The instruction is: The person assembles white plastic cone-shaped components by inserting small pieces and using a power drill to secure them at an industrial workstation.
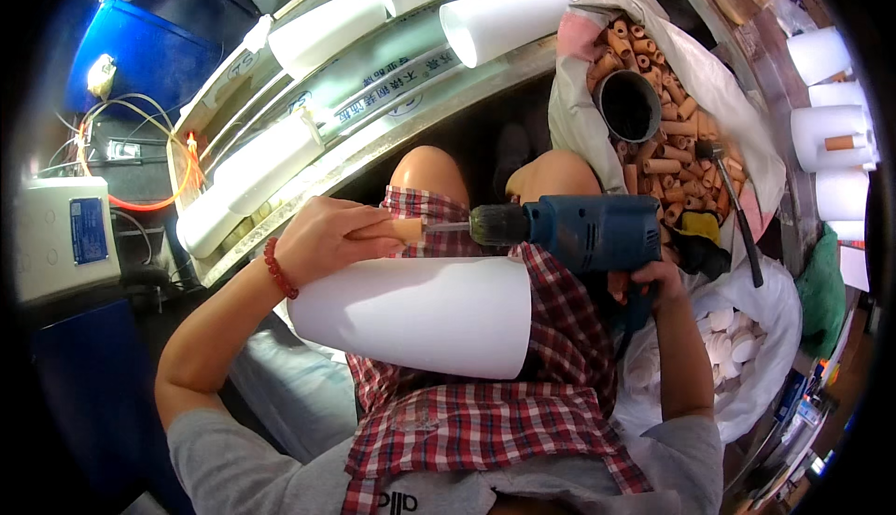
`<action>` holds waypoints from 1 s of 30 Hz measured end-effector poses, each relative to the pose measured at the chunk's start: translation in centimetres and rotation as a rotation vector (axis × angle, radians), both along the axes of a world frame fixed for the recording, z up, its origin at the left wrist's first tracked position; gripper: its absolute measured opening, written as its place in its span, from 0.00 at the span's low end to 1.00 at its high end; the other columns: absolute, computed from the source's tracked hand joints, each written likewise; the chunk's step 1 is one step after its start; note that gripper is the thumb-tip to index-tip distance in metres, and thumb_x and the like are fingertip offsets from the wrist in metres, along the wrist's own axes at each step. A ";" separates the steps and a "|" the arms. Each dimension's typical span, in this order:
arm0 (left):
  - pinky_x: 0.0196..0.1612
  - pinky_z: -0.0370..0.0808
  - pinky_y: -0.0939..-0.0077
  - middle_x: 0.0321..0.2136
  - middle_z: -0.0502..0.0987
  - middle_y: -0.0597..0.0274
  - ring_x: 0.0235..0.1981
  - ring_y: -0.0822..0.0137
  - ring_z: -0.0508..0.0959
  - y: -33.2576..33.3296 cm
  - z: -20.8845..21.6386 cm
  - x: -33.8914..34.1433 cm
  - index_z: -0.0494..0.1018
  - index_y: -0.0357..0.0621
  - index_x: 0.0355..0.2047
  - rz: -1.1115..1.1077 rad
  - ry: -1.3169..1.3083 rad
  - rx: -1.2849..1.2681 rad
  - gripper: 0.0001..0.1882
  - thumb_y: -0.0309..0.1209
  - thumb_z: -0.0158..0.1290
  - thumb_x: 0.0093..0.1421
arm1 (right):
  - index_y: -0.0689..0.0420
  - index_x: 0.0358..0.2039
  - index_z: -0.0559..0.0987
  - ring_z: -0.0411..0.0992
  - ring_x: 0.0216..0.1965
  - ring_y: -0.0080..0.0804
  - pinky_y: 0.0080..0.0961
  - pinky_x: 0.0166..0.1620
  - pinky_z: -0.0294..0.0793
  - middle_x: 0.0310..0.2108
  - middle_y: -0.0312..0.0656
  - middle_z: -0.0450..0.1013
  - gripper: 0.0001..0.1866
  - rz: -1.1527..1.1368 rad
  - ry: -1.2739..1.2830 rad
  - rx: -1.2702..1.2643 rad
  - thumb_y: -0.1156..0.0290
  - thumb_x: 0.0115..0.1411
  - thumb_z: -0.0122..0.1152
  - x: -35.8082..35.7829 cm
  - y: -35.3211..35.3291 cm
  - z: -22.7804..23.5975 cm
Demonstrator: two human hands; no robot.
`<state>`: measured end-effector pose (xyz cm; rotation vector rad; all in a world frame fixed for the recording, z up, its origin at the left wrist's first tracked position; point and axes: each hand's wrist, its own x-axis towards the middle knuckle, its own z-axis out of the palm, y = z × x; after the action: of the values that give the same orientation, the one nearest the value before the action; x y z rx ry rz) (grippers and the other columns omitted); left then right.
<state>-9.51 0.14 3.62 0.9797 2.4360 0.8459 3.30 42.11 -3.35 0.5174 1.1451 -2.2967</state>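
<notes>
"Where's the tan cylinder (397, 229)?"

"Over the checked apron (467, 422), grasped by the left hand (327, 235), end-on to the drill (593, 232)'s shaft (446, 226)."

"And the drill?"

"The right hand (661, 282) grips it, seemingly to hold both in line."

"The white tapered tube (420, 319)?"

"Across the apron, probably to rest steadily. Beyond, an open sack (758, 132) of similar cylinders (663, 166), likely for easy reach."

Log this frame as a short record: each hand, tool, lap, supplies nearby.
left_hand: left hand holds a small tan tube
right_hand: right hand grips a blue power drill
drill_pose: roughly level, bit pointing left at the tube's end; depth inside, if any, unclear
lap: white tapered cylinder lying on its side over a plaid apron
supplies_right: open sack of tan tubes; plastic bag of white discs
</notes>
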 end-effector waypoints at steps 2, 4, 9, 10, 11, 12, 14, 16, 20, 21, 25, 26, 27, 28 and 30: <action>0.31 0.75 0.69 0.26 0.78 0.52 0.26 0.55 0.79 0.3 0.6 0.3 0.76 0.35 0.35 0.003 0.001 -0.032 0.18 0.37 0.61 0.49 | 0.68 0.41 0.70 0.73 0.20 0.41 0.33 0.22 0.73 0.24 0.52 0.73 0.27 -0.013 0.014 0.006 0.75 0.34 0.58 0.1 -0.3 0.3; 0.31 0.75 0.69 0.26 0.78 0.52 0.26 0.55 0.79 0.5 1.2 0.7 0.76 0.35 0.35 0.001 0.006 -0.061 0.18 0.37 0.61 0.49 | 0.68 0.40 0.70 0.72 0.19 0.40 0.33 0.22 0.73 0.24 0.51 0.73 0.26 -0.002 0.042 -0.006 0.76 0.34 0.58 0.3 -0.2 0.2; 0.31 0.75 0.69 0.25 0.78 0.52 0.26 0.55 0.78 1.1 2.2 1.4 0.77 0.38 0.35 0.002 0.010 -0.121 0.17 0.37 0.61 0.50 | 0.67 0.39 0.71 0.73 0.21 0.38 0.31 0.24 0.74 0.24 0.50 0.73 0.25 0.056 0.185 -0.028 0.78 0.35 0.60 0.4 0.1 0.6; 0.31 0.75 0.69 0.24 0.77 0.53 0.25 0.55 0.78 1.1 2.3 1.7 0.77 0.39 0.34 0.011 -0.059 -0.140 0.17 0.38 0.61 0.50 | 0.67 0.40 0.71 0.73 0.21 0.37 0.30 0.24 0.73 0.24 0.49 0.74 0.25 0.093 0.258 0.029 0.77 0.36 0.61 0.3 0.0 1.0; 0.31 0.74 0.69 0.24 0.77 0.53 0.25 0.55 0.78 1.1 2.1 1.9 0.77 0.40 0.34 0.017 -0.124 -0.151 0.16 0.38 0.61 0.49 | 0.66 0.40 0.72 0.74 0.22 0.35 0.29 0.25 0.73 0.25 0.48 0.74 0.24 0.128 0.331 0.098 0.77 0.37 0.62 -0.1 0.2 1.5; 0.31 0.74 0.69 0.24 0.77 0.53 0.25 0.55 0.78 0.8 1.7 2.2 0.77 0.40 0.33 0.021 -0.189 -0.162 0.16 0.39 0.61 0.49 | 0.66 0.40 0.72 0.74 0.22 0.34 0.28 0.25 0.73 0.25 0.47 0.74 0.24 0.162 0.404 0.169 0.77 0.38 0.63 -0.4 0.5 2.1; 0.30 0.72 0.66 0.23 0.76 0.53 0.23 0.56 0.77 0.9 1.2 5.0 0.76 0.42 0.32 0.032 -0.176 -0.070 0.16 0.39 0.62 0.48 | 0.65 0.41 0.72 0.74 0.23 0.32 0.24 0.26 0.73 0.26 0.46 0.75 0.25 0.307 0.434 0.233 0.76 0.39 0.64 -1.5 2.0 3.7; 0.28 0.70 0.65 0.22 0.75 0.53 0.23 0.55 0.76 1.6 2.8 4.6 0.74 0.42 0.30 0.086 -0.091 -0.114 0.16 0.40 0.62 0.47 | 0.65 0.42 0.72 0.74 0.24 0.30 0.22 0.26 0.72 0.27 0.46 0.76 0.25 0.340 0.419 0.290 0.75 0.39 0.65 -1.1 2.4 5.8; 0.27 0.70 0.64 0.22 0.74 0.52 0.24 0.52 0.75 1.4 0.9 5.1 0.73 0.43 0.31 0.022 0.103 -0.175 0.16 0.41 0.61 0.48 | 0.66 0.43 0.72 0.75 0.25 0.29 0.20 0.26 0.72 0.29 0.48 0.76 0.24 0.290 0.430 0.243 0.75 0.42 0.63 -0.4 3.5 6.1; 0.27 0.71 0.64 0.22 0.75 0.52 0.24 0.52 0.76 1.1 1.1 5.7 0.74 0.44 0.32 0.081 0.091 -0.158 0.16 0.41 0.60 0.49 | 0.66 0.43 0.72 0.75 0.25 0.30 0.20 0.26 0.73 0.29 0.48 0.76 0.24 0.276 0.446 0.229 0.75 0.42 0.62 0.4 4.5 5.8; 0.28 0.72 0.63 0.23 0.77 0.54 0.24 0.53 0.77 -0.5 0.8 8.9 0.73 0.46 0.37 0.263 0.215 -0.105 0.18 0.43 0.58 0.51 | 0.65 0.43 0.72 0.75 0.26 0.31 0.23 0.28 0.75 0.32 0.49 0.76 0.22 -0.047 0.449 0.130 0.74 0.45 0.59 2.9 5.5 5.7; 0.27 0.71 0.62 0.23 0.76 0.54 0.23 0.53 0.77 0.2 1.2 9.6 0.72 0.46 0.35 0.345 0.232 -0.126 0.18 0.45 0.58 0.51 | 0.65 0.43 0.72 0.75 0.26 0.32 0.24 0.28 0.76 0.32 0.49 0.76 0.22 -0.159 0.365 0.201 0.73 0.46 0.59 2.5 5.6 5.9; 0.26 0.71 0.62 0.21 0.76 0.54 0.23 0.53 0.77 1.1 2.0 10.0 0.72 0.46 0.32 0.341 0.205 -0.173 0.18 0.46 0.59 0.51 | 0.65 0.43 0.72 0.75 0.26 0.32 0.25 0.29 0.76 0.32 0.48 0.76 0.21 -0.271 0.279 0.269 0.72 0.46 0.59 2.0 5.7 6.2; 0.25 0.70 0.62 0.20 0.75 0.54 0.22 0.53 0.77 1.8 2.8 10.3 0.71 0.46 0.29 0.337 0.179 -0.220 0.18 0.47 0.59 0.51 | 0.65 0.43 0.72 0.75 0.25 0.33 0.26 0.29 0.77 0.32 0.48 0.76 0.21 -0.386 0.193 0.332 0.71 0.46 0.59 1.4 5.9 6.2; 0.22 0.68 0.61 0.15 0.72 0.54 0.20 0.52 0.75 2.8 4.1 10.6 0.70 0.45 0.24 0.187 -0.036 -0.277 0.20 0.49 0.59 0.50 | 0.66 0.41 0.72 0.74 0.25 0.34 0.28 0.29 0.77 0.32 0.47 0.75 0.19 -0.555 0.233 0.262 0.69 0.50 0.58 -1.5 8.4 2.6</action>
<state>1.10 2.95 7.75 0.6386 2.5552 0.5552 1.77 50.54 -0.71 0.7577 1.5891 -2.7432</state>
